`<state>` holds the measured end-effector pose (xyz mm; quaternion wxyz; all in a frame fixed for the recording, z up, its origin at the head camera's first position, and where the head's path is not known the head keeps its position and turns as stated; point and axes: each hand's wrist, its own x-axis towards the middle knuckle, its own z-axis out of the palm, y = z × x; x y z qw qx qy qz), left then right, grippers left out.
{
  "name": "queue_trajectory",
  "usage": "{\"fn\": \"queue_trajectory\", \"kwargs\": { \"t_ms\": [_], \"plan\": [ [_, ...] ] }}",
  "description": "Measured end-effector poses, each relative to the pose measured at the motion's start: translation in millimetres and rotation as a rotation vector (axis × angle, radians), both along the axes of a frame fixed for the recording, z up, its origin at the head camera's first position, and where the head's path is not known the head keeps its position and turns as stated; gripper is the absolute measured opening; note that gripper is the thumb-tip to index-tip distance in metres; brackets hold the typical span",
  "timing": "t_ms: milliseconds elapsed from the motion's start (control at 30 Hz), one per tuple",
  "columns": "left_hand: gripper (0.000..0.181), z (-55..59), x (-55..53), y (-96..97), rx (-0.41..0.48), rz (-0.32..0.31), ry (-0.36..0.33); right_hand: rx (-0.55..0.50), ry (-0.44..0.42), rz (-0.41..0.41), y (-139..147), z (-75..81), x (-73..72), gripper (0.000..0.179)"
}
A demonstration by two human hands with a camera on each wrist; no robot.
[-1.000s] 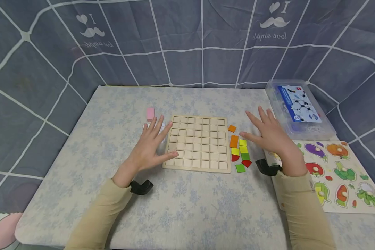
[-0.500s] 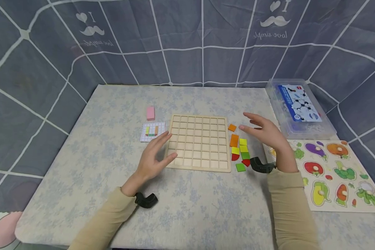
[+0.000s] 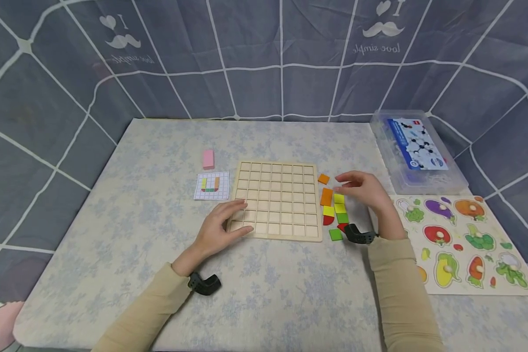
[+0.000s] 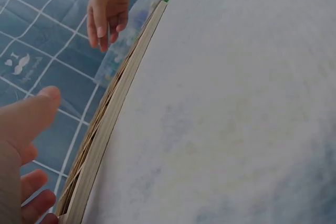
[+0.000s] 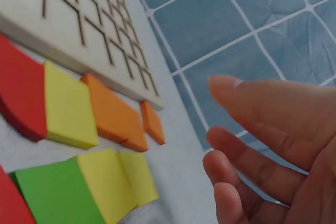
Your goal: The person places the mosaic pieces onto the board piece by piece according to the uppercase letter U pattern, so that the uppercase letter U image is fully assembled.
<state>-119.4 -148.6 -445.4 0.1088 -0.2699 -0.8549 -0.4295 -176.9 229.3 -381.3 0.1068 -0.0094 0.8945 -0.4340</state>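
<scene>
A square wooden grid board [image 3: 278, 200] lies mid-table with bare cells. My left hand [image 3: 217, 230] is over its lower left corner, fingers relaxed and holding nothing; whether it touches the board I cannot tell. My right hand [image 3: 366, 189] hovers beside the coloured tiles right of the board, fingers loosely bent, with nothing between them in the right wrist view. Among those tiles are orange pieces [image 3: 326, 196], yellow pieces [image 3: 339, 199], green pieces [image 3: 336, 234] and red pieces [image 3: 328, 220]. The right wrist partly covers one red tile. Left of the board lies a pattern card [image 3: 211, 186] with a coloured U shape.
A pink block [image 3: 208, 159] lies behind the card. At the right stand a clear plastic box [image 3: 418, 151] with a blue label and, nearer, a vegetable puzzle board [image 3: 455, 288] with knobbed pieces. A grey checked curtain [image 3: 255, 93] hangs behind the table.
Both hands have come down from a spread-finger pose, and the fingers have relaxed. The left hand moved nearer, uncovering the pattern card; the right hand lowered and shifted left towards the tiles.
</scene>
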Motion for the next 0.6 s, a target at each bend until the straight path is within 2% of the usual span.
{"fn": "queue_trajectory", "kwargs": {
  "t_ms": [300,600],
  "plan": [
    [0.061,-1.5,-1.0,-1.0,-0.084,-0.006,-0.029,0.078,-0.081,0.004,2,-8.6,-1.1,0.039],
    [0.058,-2.4,-1.7,-1.1,-0.093,-0.024,-0.017,0.086,-0.088,-0.004,0,-11.8,-0.4,0.039]
  ]
}}
